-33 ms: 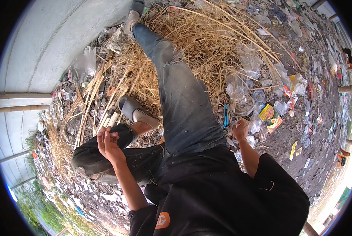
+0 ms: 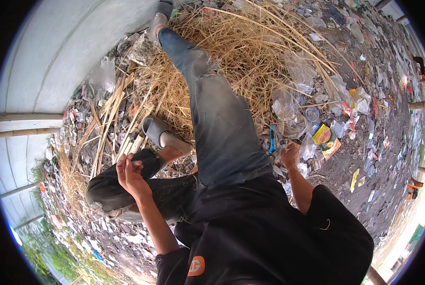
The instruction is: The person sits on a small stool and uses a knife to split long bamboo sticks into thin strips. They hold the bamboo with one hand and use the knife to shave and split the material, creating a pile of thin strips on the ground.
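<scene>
My left hand is held up over my bent left knee, its fingers loosely curled and partly apart, with nothing visible in it. To the right of my thigh, my right hand is closed, fingers curled in; what they hold, if anything, is hidden. Just left of it lies a blue-and-black utility knife. A yellow and orange food packet lies to its right among clear plastic scraps. Beyond my legs spreads a pile of dry straw.
Split bamboo strips lie beside my sandalled left foot. A pale panel wall rises at the left. Plastic litter covers the dark soil on the right. A clear plastic bag rests by the wall.
</scene>
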`<control>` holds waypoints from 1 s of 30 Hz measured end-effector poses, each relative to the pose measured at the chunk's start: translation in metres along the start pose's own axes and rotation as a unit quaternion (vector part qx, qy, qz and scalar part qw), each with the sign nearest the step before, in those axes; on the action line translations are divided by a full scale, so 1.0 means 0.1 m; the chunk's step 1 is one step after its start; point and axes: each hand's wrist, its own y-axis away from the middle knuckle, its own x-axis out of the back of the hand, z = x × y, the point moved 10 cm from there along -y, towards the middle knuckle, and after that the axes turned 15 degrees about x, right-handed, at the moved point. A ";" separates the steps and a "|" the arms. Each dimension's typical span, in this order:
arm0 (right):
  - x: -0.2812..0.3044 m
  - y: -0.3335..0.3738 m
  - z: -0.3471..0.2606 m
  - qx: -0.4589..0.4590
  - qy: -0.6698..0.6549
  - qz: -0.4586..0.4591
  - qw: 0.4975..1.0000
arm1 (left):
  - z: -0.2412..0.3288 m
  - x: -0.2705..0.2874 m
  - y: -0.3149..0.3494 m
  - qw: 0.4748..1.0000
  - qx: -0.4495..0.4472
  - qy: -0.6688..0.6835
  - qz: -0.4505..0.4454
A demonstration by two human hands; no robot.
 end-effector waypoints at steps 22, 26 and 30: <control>0.36 -0.10 -0.30 0.067 0.068 0.138 0.986 | 0.78 -0.39 0.78 0.976 -0.181 -0.020 -0.122; 0.01 -0.32 -0.17 0.074 0.058 0.019 0.995 | 0.61 -0.20 0.56 0.987 -0.147 -0.025 -0.067; -0.11 -0.37 -0.20 0.051 0.102 -0.010 0.993 | 0.30 0.15 0.09 0.995 -0.085 -0.050 0.009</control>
